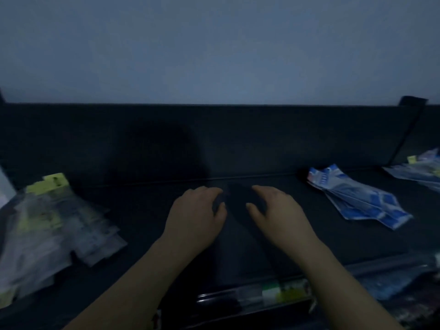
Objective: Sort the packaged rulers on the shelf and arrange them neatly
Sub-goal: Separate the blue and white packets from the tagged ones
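The light is dim. My left hand [197, 215] and my right hand [276, 213] hover side by side over the middle of the dark shelf [142, 210], palms down, fingers curled. A dark shape lies between them; I cannot tell whether it is a package or a shadow, or whether either hand holds it. A loose pile of clear packaged rulers with yellow-green headers [52, 225] lies at the left. A fanned stack of blue-and-white packaged rulers [357, 198] lies at the right, apart from both hands.
More blue-and-clear packages [419, 170] lie at the far right behind a dark divider [409, 129]. A clear price rail with a green label [273, 294] runs along the shelf's front edge. Blue packages [390, 279] show on the level below at the right. A pale wall rises behind the shelf.
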